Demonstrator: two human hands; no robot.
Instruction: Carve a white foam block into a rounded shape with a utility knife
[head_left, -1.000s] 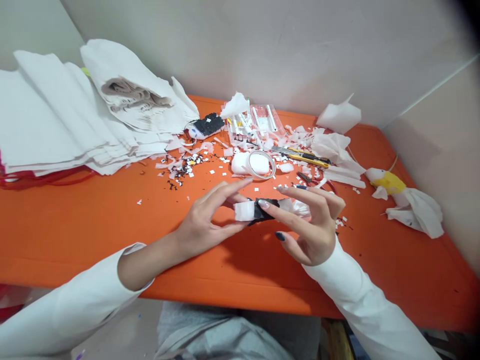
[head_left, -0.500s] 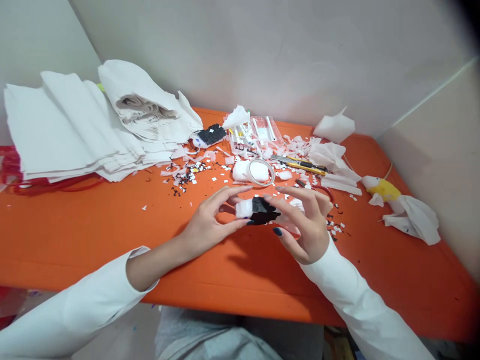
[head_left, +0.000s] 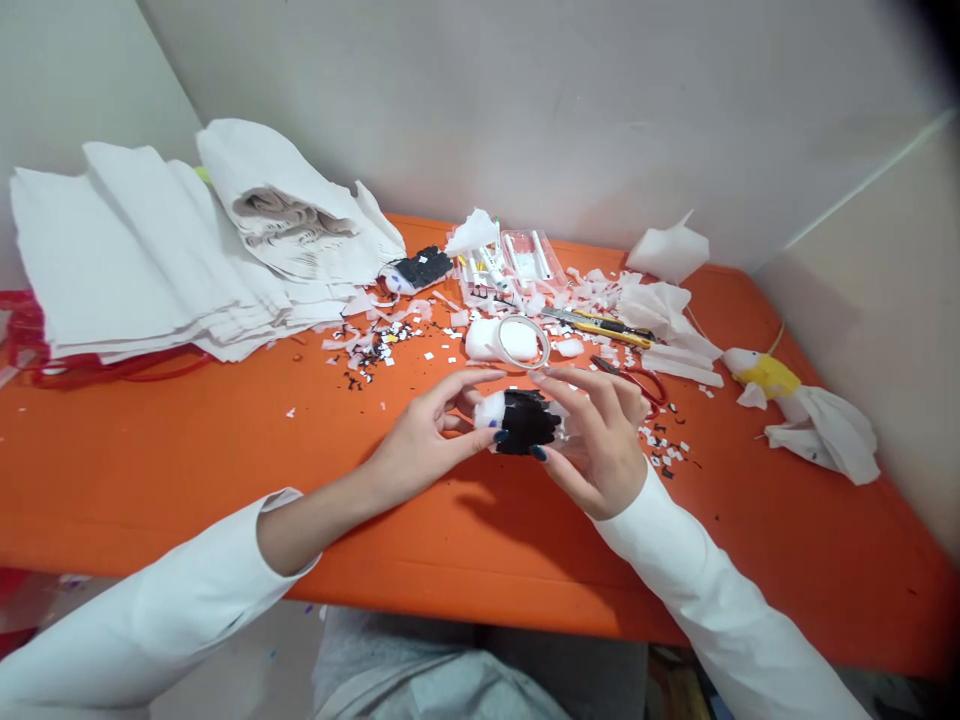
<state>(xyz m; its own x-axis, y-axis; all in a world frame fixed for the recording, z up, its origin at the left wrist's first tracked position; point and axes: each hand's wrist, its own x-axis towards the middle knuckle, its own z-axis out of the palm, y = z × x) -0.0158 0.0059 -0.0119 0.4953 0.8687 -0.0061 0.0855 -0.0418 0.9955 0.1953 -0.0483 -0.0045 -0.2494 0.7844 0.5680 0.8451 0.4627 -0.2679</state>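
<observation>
A small fish-shaped craft piece (head_left: pixel 529 422) is held just above the orange table, its white end to the left and its middle covered in black overlapping strips. Blue spots mark the white end. My left hand (head_left: pixel 427 430) grips that end, with the thumb in front and the fingers behind. Around the right part curls my right hand (head_left: pixel 600 430), thumb at the lower edge and fingertips by the top edge. Pale, see-through material at the right end is partly hidden by this hand. Just beyond, a tape roll (head_left: pixel 523 344) leans on a white foam piece (head_left: pixel 482 340).
Red-handled scissors (head_left: pixel 654 388) and a yellow utility knife (head_left: pixel 604 327) lie behind my right hand. White sheets (head_left: pixel 150 260) are stacked left. Markers (head_left: pixel 531 257), paper scraps (head_left: pixel 367 350) and another black-covered piece (head_left: pixel 421 268) lie at the back. A yellow-and-white fish-shaped piece (head_left: pixel 776 378) is right.
My right hand has moved slightly left and closed around the craft piece, its thumb now at the lower edge. The piece has turned, showing more of its black side. The scissors are more exposed.
</observation>
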